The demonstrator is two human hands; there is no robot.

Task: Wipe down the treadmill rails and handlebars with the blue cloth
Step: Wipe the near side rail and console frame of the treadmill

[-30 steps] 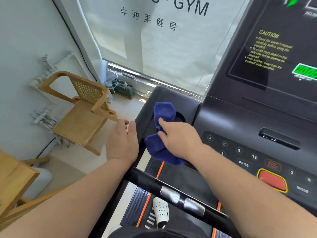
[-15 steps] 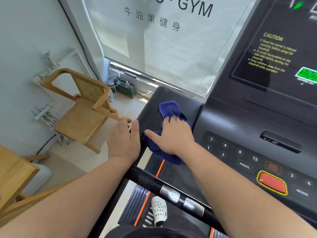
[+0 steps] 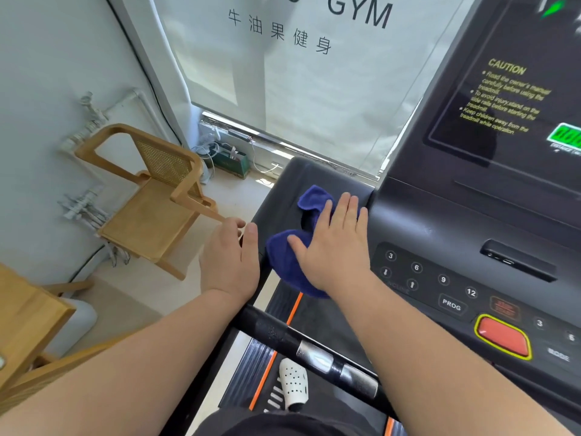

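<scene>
Right grip (image 3: 330,247): fingers straight and flat, clasping nothing. Its palm presses the blue cloth (image 3: 283,262) onto the tray (image 3: 289,177) beneath it, spreading wiping pressure. Left grip (image 3: 229,256) rests against the tray edge alongside, probably bracing; finger curl cannot be determined.

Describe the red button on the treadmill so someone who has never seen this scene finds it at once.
Start at the treadmill's dark console, the big slanted panel on the right bearing yellow CAUTION text. Drop to its lower edge, just past the PROG key and the small numbered keys. The red button sits there, the only solid-red key, yellow-outlined and far larger than its dark neighbours.
</scene>
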